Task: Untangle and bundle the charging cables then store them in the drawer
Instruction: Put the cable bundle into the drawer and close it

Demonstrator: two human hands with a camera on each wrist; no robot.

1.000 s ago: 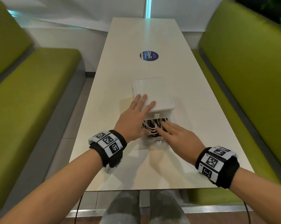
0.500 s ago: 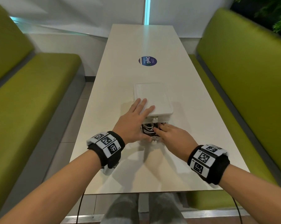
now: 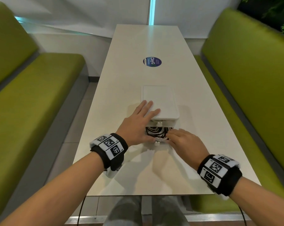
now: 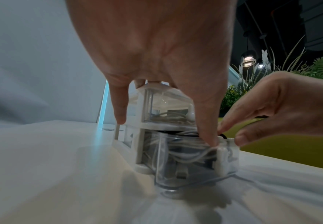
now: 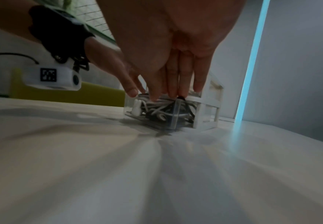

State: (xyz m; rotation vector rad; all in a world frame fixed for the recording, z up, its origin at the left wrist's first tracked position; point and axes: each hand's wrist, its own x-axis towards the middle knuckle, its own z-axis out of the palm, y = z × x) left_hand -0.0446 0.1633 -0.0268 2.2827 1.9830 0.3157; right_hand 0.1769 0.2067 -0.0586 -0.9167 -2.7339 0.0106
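Observation:
A small white drawer unit [image 3: 161, 101] stands mid-table. Its clear lower drawer [image 3: 156, 141] is pulled partly out toward me and holds a tangle of white and black charging cables [image 3: 156, 132]. My left hand [image 3: 143, 116] lies flat on the unit's top with straight fingers, and its thumb [image 4: 208, 133] reaches down to the drawer's front rim. My right hand [image 3: 175, 136] presses straight fingers [image 5: 175, 87] down onto the cables [image 5: 162, 110] at the drawer's right side. In the left wrist view the upper drawer [image 4: 168, 109] is pushed in, with something pale inside.
The long white table [image 3: 147, 173] carries a round dark sticker [image 3: 152, 61] farther back. Green benches [image 3: 32, 98] flank it on both sides, and a white wall closes the far end. Plants [image 4: 310, 69] stand behind the right bench.
The lower drawer sticks out less than a second ago. My right fingers have shifted from across the cables to the drawer's right side. The left hand stays on the unit's top.

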